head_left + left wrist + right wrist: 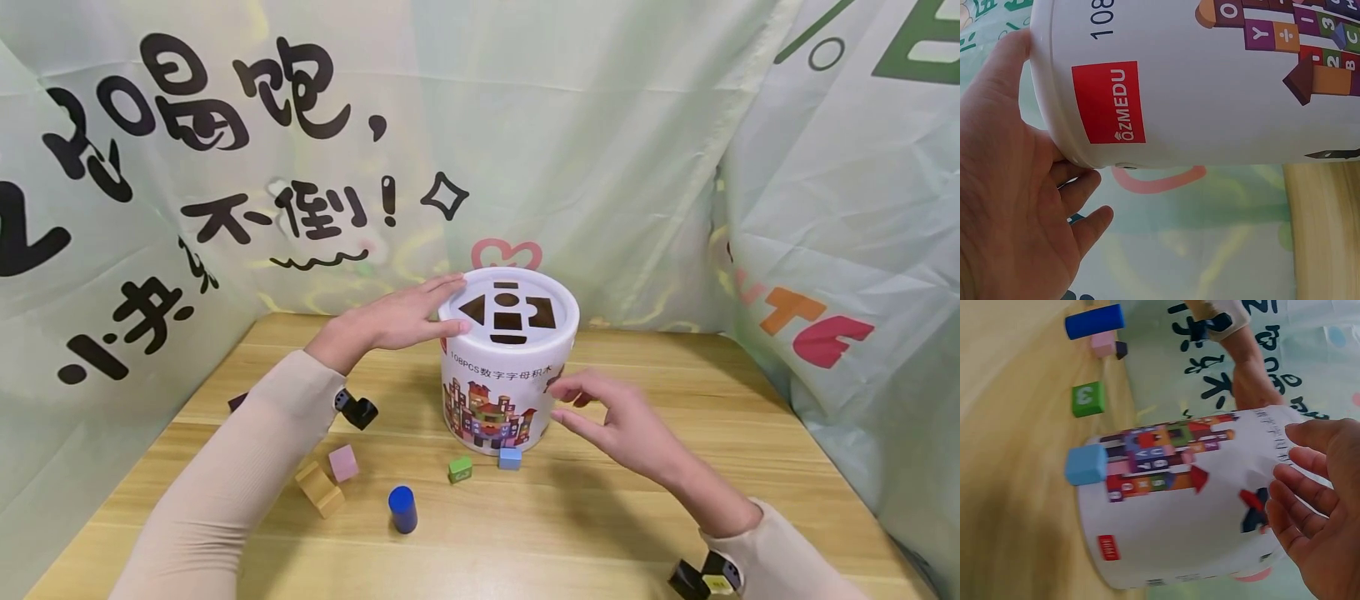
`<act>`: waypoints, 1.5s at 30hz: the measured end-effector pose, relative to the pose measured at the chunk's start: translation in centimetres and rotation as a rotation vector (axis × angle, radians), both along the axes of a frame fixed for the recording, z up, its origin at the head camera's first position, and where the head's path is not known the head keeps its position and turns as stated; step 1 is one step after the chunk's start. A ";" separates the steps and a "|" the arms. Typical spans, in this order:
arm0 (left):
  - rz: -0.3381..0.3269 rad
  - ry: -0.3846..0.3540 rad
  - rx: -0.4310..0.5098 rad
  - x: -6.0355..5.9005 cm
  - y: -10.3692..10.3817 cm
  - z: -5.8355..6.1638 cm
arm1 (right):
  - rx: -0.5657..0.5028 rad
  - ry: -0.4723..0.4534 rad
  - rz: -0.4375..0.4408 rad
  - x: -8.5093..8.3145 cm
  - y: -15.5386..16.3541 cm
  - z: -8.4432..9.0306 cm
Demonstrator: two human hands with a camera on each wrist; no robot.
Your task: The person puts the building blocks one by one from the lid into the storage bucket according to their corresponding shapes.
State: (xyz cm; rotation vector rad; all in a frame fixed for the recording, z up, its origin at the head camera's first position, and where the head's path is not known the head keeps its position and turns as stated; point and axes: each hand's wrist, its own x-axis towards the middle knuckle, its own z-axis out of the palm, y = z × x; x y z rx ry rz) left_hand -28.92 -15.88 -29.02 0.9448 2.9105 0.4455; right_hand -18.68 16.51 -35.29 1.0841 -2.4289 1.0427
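A white bucket (491, 358) with a printed block castle stands upright on the table, its lid (566, 315) cut with several shaped holes. At the lid's left rim, my left hand (397, 315) rests with its thumb toward the front and its fingers toward the back; the left wrist view shows the rim against the palm side. Beside the bucket's right side, my right hand (622, 417) has loosely bent fingers and nothing in them. Whether its fingertips touch the bucket is hard to tell. A light blue block (1087, 465) and a green block (1088, 399) marked 3 lie at the bucket's foot.
A blue cylinder (402, 510) stands toward the front of the wooden table (510, 550). Left of it are a pink block (343, 463) and yellow blocks (320, 489). A dark block (237, 402) is partly hidden by the left sleeve. Printed cloth (600, 167) hangs behind.
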 end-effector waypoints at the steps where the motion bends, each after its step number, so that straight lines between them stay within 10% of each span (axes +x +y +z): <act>1: 0.002 -0.001 0.000 0.0 0.0 0.0 | 0.004 -0.011 -0.006 0.0 0.0 -0.4; 28: -0.007 0.028 -0.005 -0.3 0.0 -0.1 | 0.056 -0.404 -0.044 -0.6 -1.9 -8.6; 45: -0.014 0.025 0.001 -0.2 0.0 -0.1 | 0.173 -0.300 -0.141 -0.4 -4.0 -10.3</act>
